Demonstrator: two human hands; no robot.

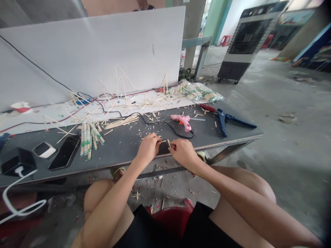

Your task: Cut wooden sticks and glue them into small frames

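Close to the front edge of the grey table [124,148], my left hand [150,148] pinches a short piece of wooden stick [162,141]. Just right of it, my right hand [182,151] is closed on another short wooden stick piece [169,142], which points upward. The two pieces are near each other; whether they touch I cannot tell. Behind my hands lies a pink glue gun [182,121] with a glue stick out of its back and a black cord. A pile of thin wooden sticks [122,121] lies to the left, with small cut bits around.
Blue cutters [222,120] with a red-handled tool [207,107] lie at right. Wrapped chopstick packs [86,139], a phone [66,151] and a white-cased device [44,149] are at left. Stick frames [125,91] stand before a white board [103,51]. More packs [201,91] lie back right.
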